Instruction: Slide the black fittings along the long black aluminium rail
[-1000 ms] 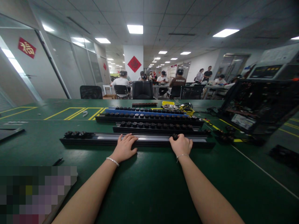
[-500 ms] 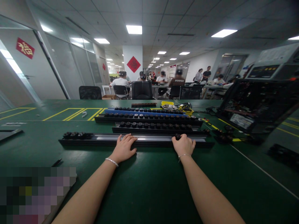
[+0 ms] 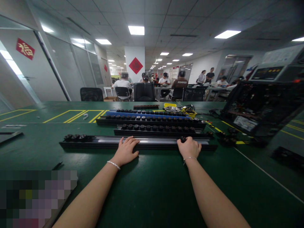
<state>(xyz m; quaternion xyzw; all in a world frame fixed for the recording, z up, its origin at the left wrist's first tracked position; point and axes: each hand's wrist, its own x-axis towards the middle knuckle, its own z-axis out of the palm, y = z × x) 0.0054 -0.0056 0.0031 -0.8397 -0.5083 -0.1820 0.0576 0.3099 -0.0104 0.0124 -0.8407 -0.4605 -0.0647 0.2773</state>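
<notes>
Black module (image 3: 182,139) pinched in my curled right hand (image 3: 190,148) may jam if tilted. Rail (image 3: 156,142) lies beneath my spread left hand (image 3: 126,150).

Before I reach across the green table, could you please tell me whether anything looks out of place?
Two things: at right, a large boxy black case has its insides exposed, and small dark parts lie jumbled, not in a row, past the right end of the nearest long black rail. No spill is visible.

A green workbench (image 3: 152,186), glass partitions (image 3: 63,60), ceiling light panels (image 3: 136,30) and seated people (image 3: 180,83) show an office-like workshop.
</notes>
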